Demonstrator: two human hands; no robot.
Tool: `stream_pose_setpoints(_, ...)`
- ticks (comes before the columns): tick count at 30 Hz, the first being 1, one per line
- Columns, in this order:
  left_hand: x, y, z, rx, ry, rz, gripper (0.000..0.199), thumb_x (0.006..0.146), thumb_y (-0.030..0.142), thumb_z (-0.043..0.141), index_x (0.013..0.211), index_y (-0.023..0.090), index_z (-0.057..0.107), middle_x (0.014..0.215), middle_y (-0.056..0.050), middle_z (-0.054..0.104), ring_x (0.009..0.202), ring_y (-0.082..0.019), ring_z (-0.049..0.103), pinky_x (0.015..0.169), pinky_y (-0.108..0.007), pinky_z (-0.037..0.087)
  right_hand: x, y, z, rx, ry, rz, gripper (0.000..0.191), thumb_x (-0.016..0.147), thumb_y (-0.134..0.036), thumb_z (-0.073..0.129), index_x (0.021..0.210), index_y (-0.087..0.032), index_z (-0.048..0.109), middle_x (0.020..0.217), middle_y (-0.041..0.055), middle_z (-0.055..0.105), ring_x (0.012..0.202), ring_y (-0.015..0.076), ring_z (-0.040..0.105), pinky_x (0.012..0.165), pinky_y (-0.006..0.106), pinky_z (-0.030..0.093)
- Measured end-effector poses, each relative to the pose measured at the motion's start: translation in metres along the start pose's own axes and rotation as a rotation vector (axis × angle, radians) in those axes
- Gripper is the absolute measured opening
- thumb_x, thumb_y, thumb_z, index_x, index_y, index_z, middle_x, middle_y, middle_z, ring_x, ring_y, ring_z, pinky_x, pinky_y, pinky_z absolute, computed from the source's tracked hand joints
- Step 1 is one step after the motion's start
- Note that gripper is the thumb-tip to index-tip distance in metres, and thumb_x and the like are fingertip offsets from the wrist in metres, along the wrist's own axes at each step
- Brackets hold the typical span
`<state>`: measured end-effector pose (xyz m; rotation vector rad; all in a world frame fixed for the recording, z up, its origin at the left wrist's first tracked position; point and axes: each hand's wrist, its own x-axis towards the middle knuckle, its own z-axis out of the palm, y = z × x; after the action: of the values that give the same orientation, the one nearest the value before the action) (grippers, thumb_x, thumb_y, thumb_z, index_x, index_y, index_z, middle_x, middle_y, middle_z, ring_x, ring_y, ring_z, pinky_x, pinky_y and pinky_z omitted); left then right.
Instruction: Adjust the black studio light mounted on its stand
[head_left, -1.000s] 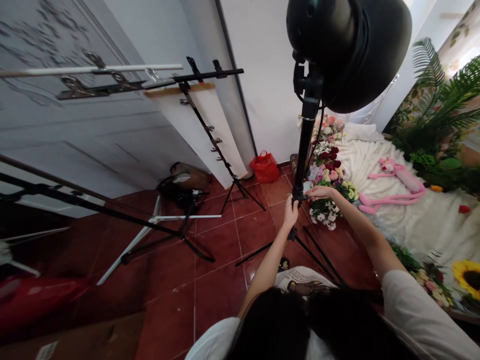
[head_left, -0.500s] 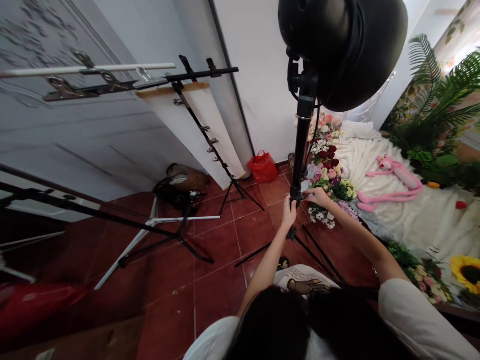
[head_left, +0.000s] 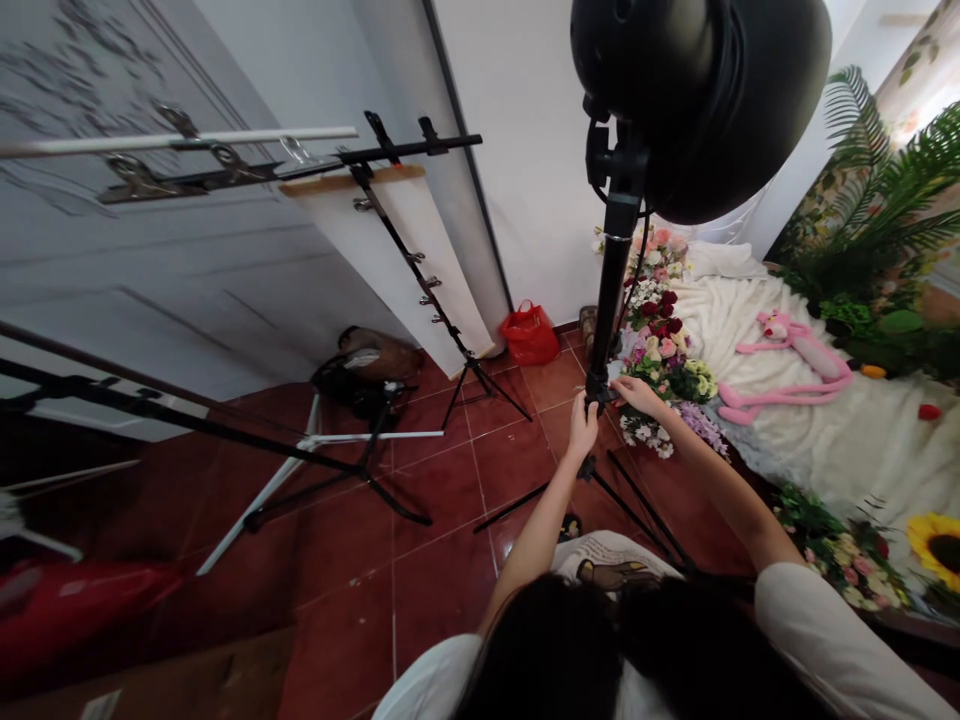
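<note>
A black light stand (head_left: 611, 290) rises in front of me, its tripod legs (head_left: 637, 500) spread on the floor. On its top sits a large black studio lamp (head_left: 701, 100) with a cable hanging beside the pole. My left hand (head_left: 583, 428) is wrapped round the pole just under a collar. At the collar's right side, the fingers of my right hand (head_left: 636, 393) are closed on a small part that looks like a clamp knob; the fingers partly hide it.
A white backdrop (head_left: 390, 260) hangs clipped on another stand, near a red plastic bag (head_left: 529, 333). More stand legs (head_left: 330, 465) cross the red tiles at left. At right, artificial flowers (head_left: 664, 340) edge a cream blanket (head_left: 787, 450) bearing a pink plush toy (head_left: 806, 365).
The view has shifted slightly, so the stand and lamp appear a little farther right. Both hands keep their places at the collar.
</note>
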<state>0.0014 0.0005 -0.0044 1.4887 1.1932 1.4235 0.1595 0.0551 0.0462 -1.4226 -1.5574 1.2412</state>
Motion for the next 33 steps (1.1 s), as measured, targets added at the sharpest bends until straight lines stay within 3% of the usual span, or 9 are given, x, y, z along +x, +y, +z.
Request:
stream_pose_setpoints(5,0.000,0.000,0.001,-0.009,0.012,-0.012,0.042,0.092,0.051,0.033,0.116,0.022,0.050,0.116,-0.011,0.058,0.114,-0.021,0.053,0.102,-0.040,0.039,0.002,0.002,0.001,0.213,-0.045,0.015,0.010,0.071,-0.024,0.067,0.071,-0.016,0.060,0.064,-0.0015,0.064,0.059,0.0113,0.061,0.056,0.022,0.052)
stream_pose_setpoints(10,0.000,-0.001,0.001,-0.002,0.012,-0.019,0.042,0.092,0.050,0.033,0.115,0.021,0.050,0.113,-0.012,0.059,0.112,-0.021,0.053,0.102,-0.040,0.040,-0.004,-0.001,-0.002,0.257,-0.065,-0.039,0.009,0.068,-0.018,0.065,0.075,-0.016,0.060,0.069,-0.0008,0.065,0.065,0.0107,0.061,0.062,0.022,0.052)
stream_pose_setpoints(15,0.000,-0.001,0.002,-0.009,0.023,-0.025,0.042,0.091,0.051,0.033,0.114,0.021,0.051,0.115,-0.011,0.059,0.114,-0.021,0.053,0.103,-0.040,0.039,-0.020,-0.023,-0.004,0.190,-0.103,-0.239,0.030,0.064,-0.018,0.072,0.092,-0.018,0.061,0.093,0.0021,0.066,0.090,0.0143,0.062,0.087,0.030,0.048)
stream_pose_setpoints(18,0.000,-0.003,0.002,-0.028,0.013,-0.009,0.043,0.092,0.052,0.033,0.115,0.020,0.052,0.114,-0.012,0.059,0.113,-0.020,0.054,0.103,-0.041,0.039,-0.033,-0.047,0.009,0.065,-0.110,-0.399,0.046,0.059,-0.020,0.078,0.101,-0.018,0.060,0.101,0.0047,0.064,0.096,0.0183,0.060,0.093,0.032,0.044)
stream_pose_setpoints(21,0.000,-0.005,0.003,-0.052,0.012,0.000,0.046,0.092,0.051,0.032,0.120,0.019,0.050,0.117,-0.013,0.058,0.115,-0.021,0.053,0.105,-0.041,0.038,-0.039,-0.073,0.033,0.003,-0.023,-0.467,0.043,0.063,-0.027,0.077,0.101,-0.019,0.058,0.096,0.0046,0.064,0.087,0.0178,0.060,0.088,0.031,0.046)
stream_pose_setpoints(26,0.000,-0.005,0.003,-0.052,-0.010,-0.039,0.045,0.092,0.051,0.032,0.121,0.021,0.047,0.123,-0.011,0.056,0.119,-0.020,0.051,0.105,-0.039,0.038,-0.033,-0.100,0.057,-0.074,0.304,-0.468,0.030,0.075,-0.041,0.065,0.093,-0.018,0.057,0.080,0.0040,0.064,0.068,0.0159,0.058,0.072,0.029,0.048)
stream_pose_setpoints(33,-0.005,-0.002,0.001,-0.044,-0.023,-0.034,0.045,0.092,0.050,0.034,0.127,0.023,0.043,0.129,-0.010,0.053,0.125,-0.020,0.047,0.107,-0.040,0.035,-0.031,-0.112,0.054,-0.180,0.342,-0.509,0.034,0.076,-0.051,0.060,0.081,-0.018,0.055,0.073,0.0035,0.063,0.064,0.0157,0.058,0.066,0.029,0.049)
